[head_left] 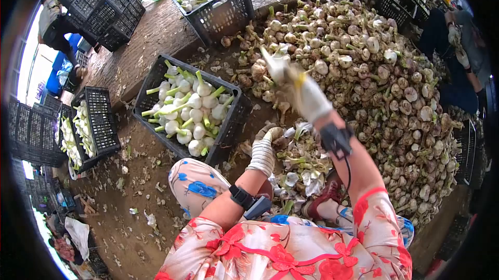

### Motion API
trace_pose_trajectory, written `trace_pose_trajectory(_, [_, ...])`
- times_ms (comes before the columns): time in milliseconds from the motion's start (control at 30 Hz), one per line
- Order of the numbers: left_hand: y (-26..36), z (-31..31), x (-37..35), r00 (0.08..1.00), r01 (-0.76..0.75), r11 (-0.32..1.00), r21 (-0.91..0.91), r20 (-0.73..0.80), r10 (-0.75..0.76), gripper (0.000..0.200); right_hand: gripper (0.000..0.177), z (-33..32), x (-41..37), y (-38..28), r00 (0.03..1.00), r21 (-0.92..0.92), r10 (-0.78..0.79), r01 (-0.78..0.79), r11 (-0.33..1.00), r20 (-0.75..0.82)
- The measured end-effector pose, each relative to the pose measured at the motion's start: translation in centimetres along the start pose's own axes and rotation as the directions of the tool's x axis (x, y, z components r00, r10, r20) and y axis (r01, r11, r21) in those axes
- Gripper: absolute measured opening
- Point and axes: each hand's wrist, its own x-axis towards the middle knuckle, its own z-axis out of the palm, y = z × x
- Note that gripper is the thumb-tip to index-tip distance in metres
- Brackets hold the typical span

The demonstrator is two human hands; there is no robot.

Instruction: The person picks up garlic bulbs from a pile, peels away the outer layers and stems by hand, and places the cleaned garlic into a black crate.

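starting nearest me: the left hand (pixel 262 151), gloved, lies knuckles-up in the husks (pixel 299 168) between the knees, fingers curled under, so i cannot tell if it grips anything. the right hand (pixel 307 95), also gloved, hangs raised above them, clenched on a bulb (pixel 274 62) (blurred, only a pale shape shows). i judge a bulb light and firm, its papery skin loose and apt to slip, so it is best taken round the body or by the stiff stem stub. left of the hands a crate (pixel 150 80) holds peeled white bulbs with green stems. beyond, touching the husks, lies the pile (pixel 384 82) of unpeeled ones. farther off are a second crate (pixel 226 17) and a person (pixel 457 82) at the pile's right edge.
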Motion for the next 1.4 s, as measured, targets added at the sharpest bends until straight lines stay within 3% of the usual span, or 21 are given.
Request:
trace_pose_trajectory(100, [0.2,0.4,-0.2,0.999,0.029,0.999,0.043,-0.024,-0.028,0.018,0.046,1.2,4.6,-3.5,0.978,-0.081,-0.145,0.134,0.988,-0.152])
trace_pose_trajectory(167, [0.0,0.6,0.0,0.998,0.063,0.996,0.061,-0.019,-0.062,0.016,0.036,-5.4,5.3,1.0,0.946,-0.418,-0.249,0.145,0.897,-0.205])
trace_pose_trajectory(200, [0.1,1.0,-0.3,0.996,0.061,0.978,0.198,-0.070,-0.048,0.015,0.029,-10.2,4.0,5.2,0.882,-0.775,-0.471,0.274,0.569,-0.035])
trace_pose_trajectory(233, [0.4,2.3,-1.1,0.993,0.098,0.976,0.193,-0.086,-0.083,0.017,0.034,-11.5,0.8,6.2,0.801,-0.935,-0.496,0.213,-0.285,0.334])
trace_pose_trajectory(267, [0.1,2.1,-1.1,0.995,0.098,0.971,0.219,-0.050,-0.090,0.018,0.040,-15.2,-1.4,10.0,0.927,-0.995,-0.368,-0.039,0.094,-0.071])
trace_pose_trajectory(300, [-0.2,1.7,-1.1,0.995,0.096,0.965,0.245,-0.019,-0.094,0.018,0.043,-13.8,-4.9,8.8,0.854,-0.806,-0.107,-0.429,0.407,-0.509])
trace_pose_trajectory(367, [-0.8,0.0,-0.5,0.982,0.136,0.932,0.336,0.079,-0.172,0.016,0.031,-21.6,-8.6,13.0,0.739,-0.764,-0.235,-0.540,0.353,-0.631])
trace_pose_trajectory(400, [-0.9,-0.2,-0.4,0.978,0.167,0.926,0.339,0.066,-0.200,0.015,0.025,-23.5,-10.4,12.3,0.751,-0.870,-0.446,-0.467,0.162,-0.486])
trace_pose_trajectory(500, [-1.4,0.7,-1.0,0.980,0.177,0.917,0.357,0.025,-0.199,0.016,0.050,-25.8,-11.4,8.3,0.539,-0.603,-0.403,-0.797,0.040,-0.739])
trace_pose_trajectory(533, [-1.7,1.0,-1.1,0.987,0.146,0.922,0.360,0.010,-0.160,0.019,0.058,-26.1,-10.7,6.9,0.451,-0.447,-0.230,-0.891,-0.074,-0.862])
trace_pose_trajectory(633, [-3.0,-0.1,0.1,0.982,0.159,0.896,0.413,0.025,-0.186,0.031,0.066,-27.9,-7.8,6.4,0.213,-0.216,-0.114,-0.976,0.010,-0.970])
trace_pose_trajectory(767, [-3.1,0.4,0.1,0.967,0.233,0.852,0.468,-0.021,-0.253,0.034,0.066,-29.3,-8.4,6.8,0.281,-0.311,-0.301,-0.949,0.057,-0.911])
trace_pose_trajectory(867, [-4.0,-0.2,0.5,0.957,0.243,0.825,0.511,0.010,-0.289,0.035,0.057,-29.0,-9.0,6.4,0.311,-0.345,-0.181,-0.916,0.205,-0.933])
trace_pose_trajectory(900, [-3.9,0.1,0.5,0.959,0.237,0.828,0.509,0.016,-0.284,0.035,0.052,-33.9,-10.0,10.9,0.476,-0.563,-0.340,-0.793,0.232,-0.811])
trace_pose_trajectory(967, [-3.9,0.4,0.1,0.945,0.277,0.799,0.534,0.000,-0.327,0.039,0.055,-37.1,-10.2,16.5,0.696,-0.668,-0.274,-0.388,0.635,-0.664])
trace_pose_trajectory(1033, [-3.6,1.0,0.0,0.916,0.324,0.755,0.570,0.011,-0.402,0.052,0.057,-23.1,-10.5,11.9,0.834,-0.751,-0.268,-0.236,0.616,-0.481])
trace_pose_trajectory(1100, [-2.8,2.0,-0.7,0.863,0.434,0.833,0.343,0.107,-0.493,0.055,0.054,-15.9,-10.3,11.3,0.937,-0.705,-0.230,-0.024,0.709,-0.263])
trace_pose_trajectory(1200, [-2.8,0.9,0.0,0.955,0.208,0.930,0.302,0.142,-0.260,0.031,0.038,-7.4,-11.4,7.6,0.918,-0.852,-0.387,0.265,0.451,0.081])
trace_pose_trajectory(1233, [-2.6,0.1,0.6,0.973,0.119,0.961,0.250,0.166,-0.163,0.025,0.038,-7.0,-11.5,7.4,0.913,-0.853,-0.396,0.278,0.442,0.092])
trace_pose_trajectory(1300, [-0.7,0.7,0.1,0.901,0.140,0.990,0.014,0.413,-0.134,0.021,0.033,-6.9,-12.0,6.7,0.908,-0.271,-0.215,0.118,0.955,-0.360])
trace_pose_trajectory(1400, [-1.4,1.3,-1.2,0.904,-0.056,0.988,0.145,0.427,-0.011,0.033,0.031,-8.6,-12.1,7.9,0.917,-0.116,-0.054,0.008,0.993,-0.395])
